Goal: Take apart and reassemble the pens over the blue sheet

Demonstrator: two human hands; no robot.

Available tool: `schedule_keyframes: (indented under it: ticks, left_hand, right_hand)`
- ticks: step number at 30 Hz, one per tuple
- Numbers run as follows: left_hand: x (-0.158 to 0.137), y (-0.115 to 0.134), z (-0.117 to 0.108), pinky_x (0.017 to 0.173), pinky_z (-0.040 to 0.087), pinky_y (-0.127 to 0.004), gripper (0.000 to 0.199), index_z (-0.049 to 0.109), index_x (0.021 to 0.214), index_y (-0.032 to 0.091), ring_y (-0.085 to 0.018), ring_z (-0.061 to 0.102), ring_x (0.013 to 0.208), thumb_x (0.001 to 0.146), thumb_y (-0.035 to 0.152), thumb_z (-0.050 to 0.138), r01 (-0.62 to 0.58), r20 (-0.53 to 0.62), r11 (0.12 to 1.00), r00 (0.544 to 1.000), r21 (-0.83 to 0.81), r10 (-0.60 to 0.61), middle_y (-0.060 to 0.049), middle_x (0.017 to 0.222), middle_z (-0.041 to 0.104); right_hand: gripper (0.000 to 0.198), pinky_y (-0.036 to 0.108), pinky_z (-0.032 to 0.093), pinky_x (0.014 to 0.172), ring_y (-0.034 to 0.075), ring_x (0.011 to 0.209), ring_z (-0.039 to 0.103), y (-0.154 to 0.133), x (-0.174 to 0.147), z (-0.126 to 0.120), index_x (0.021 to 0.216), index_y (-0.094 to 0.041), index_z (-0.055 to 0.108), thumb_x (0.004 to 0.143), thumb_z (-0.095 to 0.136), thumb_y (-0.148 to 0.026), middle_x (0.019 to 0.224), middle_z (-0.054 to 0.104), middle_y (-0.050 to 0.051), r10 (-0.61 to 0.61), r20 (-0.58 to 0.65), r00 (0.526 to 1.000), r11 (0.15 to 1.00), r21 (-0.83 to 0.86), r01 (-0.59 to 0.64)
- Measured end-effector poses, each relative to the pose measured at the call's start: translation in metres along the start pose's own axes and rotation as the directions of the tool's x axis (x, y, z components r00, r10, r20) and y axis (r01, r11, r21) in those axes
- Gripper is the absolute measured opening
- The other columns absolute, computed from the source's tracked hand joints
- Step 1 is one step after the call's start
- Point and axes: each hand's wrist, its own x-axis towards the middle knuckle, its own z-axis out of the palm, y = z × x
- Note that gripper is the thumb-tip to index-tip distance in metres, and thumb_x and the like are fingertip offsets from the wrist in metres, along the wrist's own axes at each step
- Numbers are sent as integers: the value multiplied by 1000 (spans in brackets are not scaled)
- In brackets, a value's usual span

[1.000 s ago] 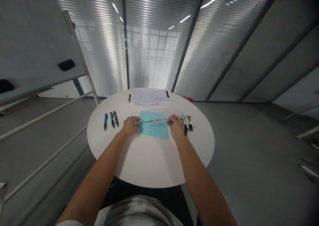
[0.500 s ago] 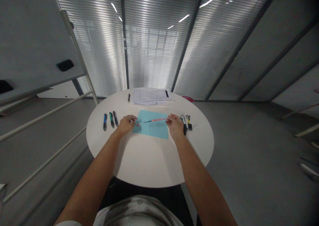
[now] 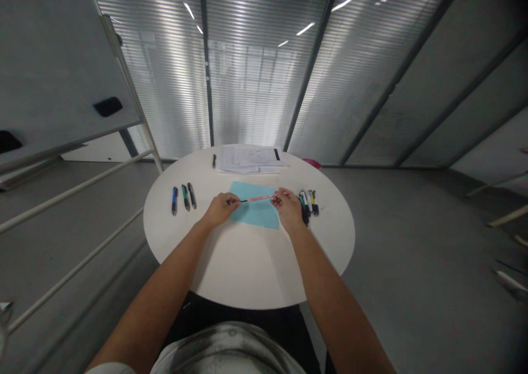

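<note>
Evidently both hands meet over the light-blue sheet [image 3: 256,217] on the round white table [image 3: 247,269]. The right hand [image 3: 289,208] is pinched on the right end of a slim pink pen [image 3: 259,198], which spans the space between the hands. Fingertips of the left hand [image 3: 221,209] touch its dark left end; whether they clamp it, I cannot tell. Left lie three pens [image 3: 185,198]; right, a cluster of markers [image 3: 314,203]; far, papers [image 3: 247,159].

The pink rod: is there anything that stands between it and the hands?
Nothing visible: the right hand holds one end of the pink rod, the left hand is at its dark end, and the blue sheet lies below.
</note>
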Motion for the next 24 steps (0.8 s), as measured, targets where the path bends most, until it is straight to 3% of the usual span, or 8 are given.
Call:
schedule_keyframes:
  ticks: [7,12,17,24]
  left_hand:
    - [3,-16,-9,71,42,-29,13,69,80,22,-18,57,73,76,30,60,43,-75,999,996,-9,-43,-3,74,68]
    - [4,-19,-17,66,41,-28,15,69,78,20,-17,56,67,76,32,59,102,-143,995,984,-13,-103,-3,75,68]
    - [3,-15,-10,64,42,-27,17,68,79,20,-16,58,62,76,35,59,153,-94,988,984,-17,-154,-2,66,66]
    - [3,-16,-4,71,44,-27,21,69,85,20,-16,59,73,81,33,53,79,12,974,996,212,-84,-4,81,70]
  right_hand:
    - [27,20,49,52,7,54,55,-9,10,-12,80,-21,56,59,73,-20,61,57,-7,-98,-148,984,992,59,108]
    - [25,18,46,48,5,47,49,-12,16,-21,80,-21,52,64,70,-27,62,55,-8,-229,-217,949,973,-29,228]
    - [30,17,41,42,5,44,47,-4,14,-15,90,-21,53,70,70,-36,62,55,-8,-355,-109,929,913,-255,319]
    - [30,18,40,42,6,46,49,1,6,-7,96,-17,56,79,62,-42,65,54,-6,-453,114,884,785,-419,457]
